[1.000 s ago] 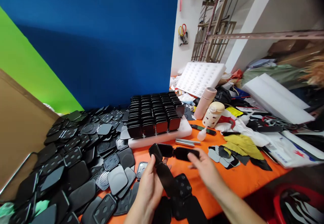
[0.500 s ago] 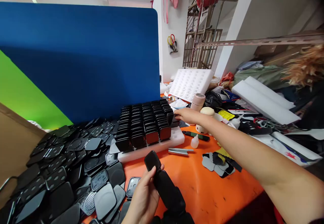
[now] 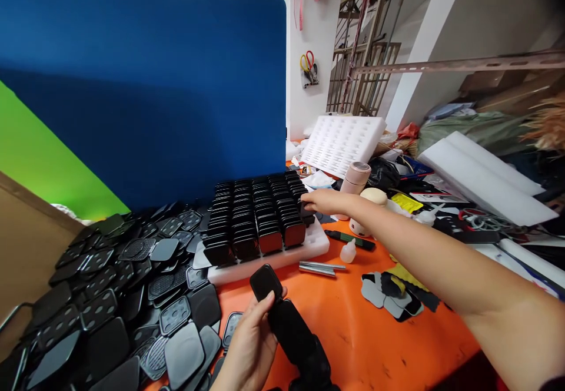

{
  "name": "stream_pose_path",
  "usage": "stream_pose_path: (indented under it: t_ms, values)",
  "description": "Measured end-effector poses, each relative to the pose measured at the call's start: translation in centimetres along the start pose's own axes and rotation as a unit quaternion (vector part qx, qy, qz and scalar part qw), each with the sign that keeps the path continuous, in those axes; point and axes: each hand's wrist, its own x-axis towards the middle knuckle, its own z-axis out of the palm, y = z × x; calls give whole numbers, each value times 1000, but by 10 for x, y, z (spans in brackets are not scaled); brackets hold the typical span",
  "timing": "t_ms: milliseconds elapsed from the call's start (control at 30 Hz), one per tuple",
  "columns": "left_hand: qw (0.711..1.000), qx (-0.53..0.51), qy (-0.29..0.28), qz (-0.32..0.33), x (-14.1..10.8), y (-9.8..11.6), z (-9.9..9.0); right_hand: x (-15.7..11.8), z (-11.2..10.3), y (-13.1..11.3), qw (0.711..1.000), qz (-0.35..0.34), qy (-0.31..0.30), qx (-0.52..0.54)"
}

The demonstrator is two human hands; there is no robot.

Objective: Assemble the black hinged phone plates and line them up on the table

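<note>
Left hand [image 3: 252,337] holding black case [image 3: 290,327], right hand [image 3: 325,201] apparently pinching another [image 3: 307,210]

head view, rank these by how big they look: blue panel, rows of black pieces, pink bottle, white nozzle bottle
1. Blue panel
2. Rows of black pieces
3. Pink bottle, partly hidden
4. White nozzle bottle

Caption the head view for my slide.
Left hand holds joined black pieces; right hand at rows of black pieces on white base.
</note>
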Motion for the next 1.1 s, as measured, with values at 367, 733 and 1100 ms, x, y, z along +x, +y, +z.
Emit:
stream_pose_path:
  t_ms: [367,733,1100]
  values:
    - [991,-135,-6,-10,12,11,32,-52,39,-37,969,67,168,168]
    - [998,-24,-44,-34,23,-22,25,-152,83,-70,803,157,266,509]
    - [936,325,-34,133,25,-51,-45,-55,-2,6,987,14,111,116]
